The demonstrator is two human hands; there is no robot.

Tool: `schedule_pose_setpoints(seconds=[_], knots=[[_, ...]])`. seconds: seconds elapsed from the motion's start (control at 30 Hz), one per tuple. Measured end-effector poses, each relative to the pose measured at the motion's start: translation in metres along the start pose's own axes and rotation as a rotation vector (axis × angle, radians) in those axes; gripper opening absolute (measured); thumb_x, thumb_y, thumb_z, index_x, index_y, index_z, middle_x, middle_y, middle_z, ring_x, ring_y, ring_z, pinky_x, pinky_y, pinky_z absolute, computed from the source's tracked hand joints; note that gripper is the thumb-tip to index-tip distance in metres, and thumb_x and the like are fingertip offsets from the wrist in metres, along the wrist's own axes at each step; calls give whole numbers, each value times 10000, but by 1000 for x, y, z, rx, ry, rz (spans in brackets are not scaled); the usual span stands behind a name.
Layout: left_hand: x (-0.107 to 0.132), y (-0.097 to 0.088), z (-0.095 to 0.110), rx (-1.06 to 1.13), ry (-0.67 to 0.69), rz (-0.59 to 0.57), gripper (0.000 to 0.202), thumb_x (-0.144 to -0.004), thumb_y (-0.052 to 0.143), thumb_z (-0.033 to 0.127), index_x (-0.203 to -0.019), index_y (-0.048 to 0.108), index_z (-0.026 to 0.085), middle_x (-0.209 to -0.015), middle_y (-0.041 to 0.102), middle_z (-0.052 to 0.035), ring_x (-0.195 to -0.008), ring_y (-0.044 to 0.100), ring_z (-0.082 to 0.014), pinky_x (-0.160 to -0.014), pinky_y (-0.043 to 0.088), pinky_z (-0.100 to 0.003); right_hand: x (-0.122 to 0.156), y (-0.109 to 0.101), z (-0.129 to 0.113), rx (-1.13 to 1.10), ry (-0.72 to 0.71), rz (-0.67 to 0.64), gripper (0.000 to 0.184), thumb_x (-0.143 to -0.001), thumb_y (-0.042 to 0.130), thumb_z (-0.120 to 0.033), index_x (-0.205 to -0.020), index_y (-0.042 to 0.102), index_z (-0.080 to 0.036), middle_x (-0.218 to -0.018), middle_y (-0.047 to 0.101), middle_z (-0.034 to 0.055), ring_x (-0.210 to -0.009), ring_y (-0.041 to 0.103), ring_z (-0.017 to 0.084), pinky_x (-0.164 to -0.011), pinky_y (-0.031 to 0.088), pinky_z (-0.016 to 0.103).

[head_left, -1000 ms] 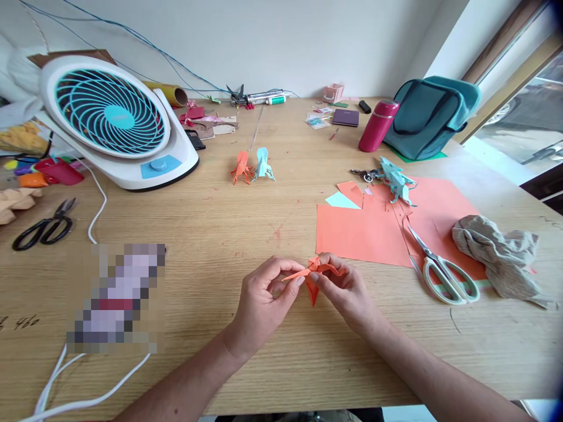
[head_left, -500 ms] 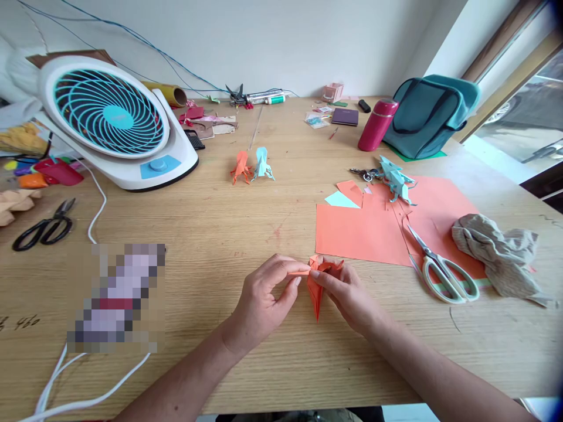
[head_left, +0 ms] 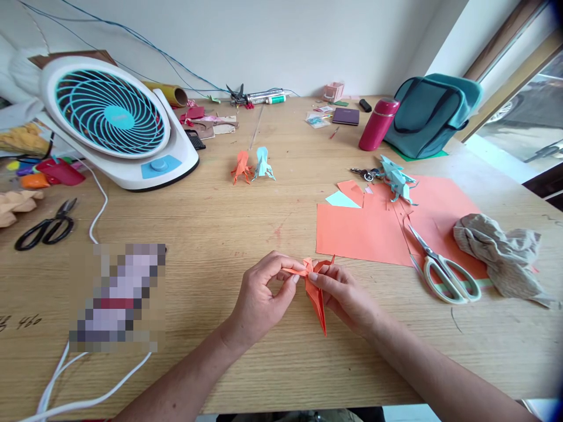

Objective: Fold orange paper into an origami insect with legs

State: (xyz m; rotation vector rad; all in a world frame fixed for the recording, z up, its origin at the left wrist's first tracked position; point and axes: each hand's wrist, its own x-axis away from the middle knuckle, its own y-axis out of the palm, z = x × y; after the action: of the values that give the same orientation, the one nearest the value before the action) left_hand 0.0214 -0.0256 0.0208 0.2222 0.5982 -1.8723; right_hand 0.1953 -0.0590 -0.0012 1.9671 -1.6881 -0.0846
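An orange origami figure point(head_left: 315, 293) is held between both hands near the front of the table, its long point hanging down and slightly right. My left hand point(head_left: 266, 290) pinches a thin folded strip on the figure's left side between thumb and forefinger. My right hand point(head_left: 347, 290) grips the figure's body from the right, thumb pressed on its front; the other fingers are partly hidden behind it. A thin curved limb sticks out at the upper right, above the right hand. Beyond the hands lies a sheet of orange paper point(head_left: 358, 234).
White-handled scissors point(head_left: 448, 275) and a grey cloth point(head_left: 497, 252) rest at right. Orange point(head_left: 241, 168) and light-blue origami figures point(head_left: 263, 164) stand mid-table; a blue one point(head_left: 397, 180) is further right. A fan point(head_left: 114, 117), black scissors point(head_left: 48, 227), pink bottle point(head_left: 379, 125) and teal bag point(head_left: 426, 120) surround them.
The orange origami figure has tilted in my hands: its lower point has swung right and further down, and the upper right limb now points more upward. Both hands keep their grip.
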Motion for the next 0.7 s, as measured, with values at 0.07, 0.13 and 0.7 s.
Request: schedule_pose_setpoints(seconds=[0.07, 0.13, 0.7], knots=[[1, 0, 1, -13, -26, 18, 254, -847, 546, -19, -883, 692, 186, -875, 706, -17, -840, 697, -115, -724, 572, -184, 2, 2, 0, 76, -85, -15, 372, -810, 803, -511, -799, 642, -176, -696, 501, -36, -637, 384, 101, -606, 304, 248], [2, 0, 1, -52, -33, 38, 275, -819, 538, -37, -877, 687, 186, -862, 706, -9, -809, 685, -111, -712, 563, -189, 3, 5, 0, 144, -163, -15, 340, -834, 790, -493, -856, 638, -189, -719, 513, -36, -655, 411, 106, -623, 327, 250], [7, -4, -3, -351, 237, 36, 252, -863, 596, -21, -960, 672, 199, -879, 685, -21, -826, 628, -142, -758, 531, -276, 3, 1, 6, 244, -276, -1, 247, -895, 736, -445, -900, 622, -226, -748, 533, -38, -640, 491, 112, -611, 392, 261]])
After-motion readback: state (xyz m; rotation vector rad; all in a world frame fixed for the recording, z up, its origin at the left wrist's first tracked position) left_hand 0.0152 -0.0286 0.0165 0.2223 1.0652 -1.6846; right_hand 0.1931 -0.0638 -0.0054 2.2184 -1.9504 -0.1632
